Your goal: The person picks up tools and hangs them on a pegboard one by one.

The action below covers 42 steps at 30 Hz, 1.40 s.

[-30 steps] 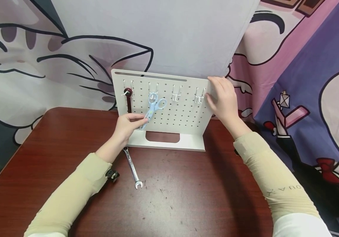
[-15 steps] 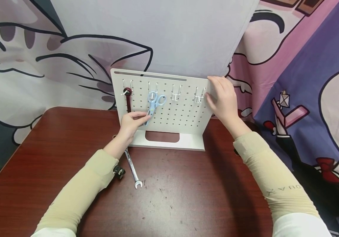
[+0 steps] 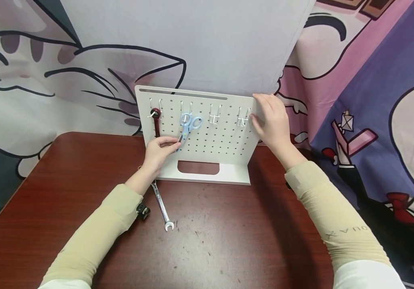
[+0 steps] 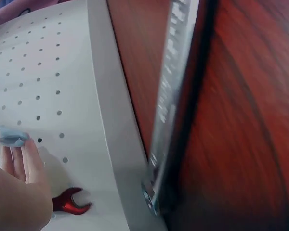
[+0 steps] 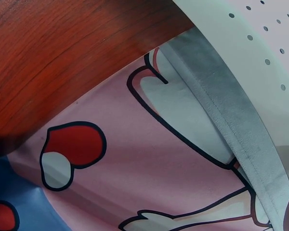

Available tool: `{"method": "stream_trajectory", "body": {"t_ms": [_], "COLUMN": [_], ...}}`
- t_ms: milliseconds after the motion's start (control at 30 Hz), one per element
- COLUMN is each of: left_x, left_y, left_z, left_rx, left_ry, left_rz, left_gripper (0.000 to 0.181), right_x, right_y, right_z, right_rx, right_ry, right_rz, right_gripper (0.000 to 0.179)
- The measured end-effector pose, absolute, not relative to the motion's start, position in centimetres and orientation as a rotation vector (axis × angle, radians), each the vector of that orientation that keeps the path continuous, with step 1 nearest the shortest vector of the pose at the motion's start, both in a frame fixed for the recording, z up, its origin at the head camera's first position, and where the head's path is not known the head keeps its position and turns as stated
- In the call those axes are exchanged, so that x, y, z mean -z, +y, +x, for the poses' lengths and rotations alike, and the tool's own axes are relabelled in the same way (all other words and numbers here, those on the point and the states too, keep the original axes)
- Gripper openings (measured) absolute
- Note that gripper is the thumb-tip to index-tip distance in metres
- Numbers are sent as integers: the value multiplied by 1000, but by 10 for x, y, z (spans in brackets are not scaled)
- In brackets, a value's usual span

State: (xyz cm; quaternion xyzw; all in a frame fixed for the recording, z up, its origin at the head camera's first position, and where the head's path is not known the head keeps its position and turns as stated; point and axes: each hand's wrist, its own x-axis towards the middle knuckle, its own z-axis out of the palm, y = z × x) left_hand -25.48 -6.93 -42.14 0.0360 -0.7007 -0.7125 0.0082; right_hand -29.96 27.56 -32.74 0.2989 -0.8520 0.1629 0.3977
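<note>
Blue scissors point(image 3: 186, 129) stand handles-up against the white pegboard point(image 3: 201, 95), and one finger loop is at the second hook from the left. My left hand point(image 3: 158, 154) pinches them low, at the blade end. In the left wrist view the scissors' blue lower end point(image 4: 12, 137) shows between thumb and fingers. Whether the loop bears on the hook is too small to tell. At the board's upper right corner my right hand point(image 3: 273, 120) grips the edge, thumb in front. A dark red wrench point(image 3: 157, 127) hangs from the leftmost hook; its red open end point(image 4: 72, 202) shows in the left wrist view.
A silver combination wrench point(image 3: 162, 205) lies on the brown table point(image 3: 228, 233) in front of the board, partly under my left forearm. Two hooks point(image 3: 214, 119) to the right hold nothing. A printed cloth backdrop point(image 3: 228, 44) stands close behind the board.
My left hand has moved slightly right with the scissors, which now stand more upright against the board. In the last half second it has barely shifted. The right hand stays put.
</note>
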Motion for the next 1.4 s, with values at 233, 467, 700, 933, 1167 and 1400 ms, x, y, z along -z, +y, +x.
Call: {"method": "stream_trajectory", "body": {"t_ms": [233,467,700,933,1167,1400], "left_x": [425,428,424,421,418,420], "left_y": [-81,-97,-115,-134,-152,-169], "left_z": [-251,-243,-226,-205,-185,-168], "left_rx": [2198,2126,1958,1719,1410,1272], "left_ry": [-2220,-2346,-2524,-2655,-2772,-2812], "left_rz": [41,48,3,-120,-222,-260], "left_gripper": [39,39,39,36,29,28], "right_x": [327,329,330,331,330,328], "right_y": [276,279,280,280,279,278], "right_z": [-299,-300,-300,-300,-300,-301], "right_rx": [-420,-410,-407,-400,-404,-397], "right_ry": [-2153,-2165,-2172,-2171,-2178,-2179], "right_rz": [760,755,750,752,751,751], "right_gripper": [48,48,48,48,48,48]}}
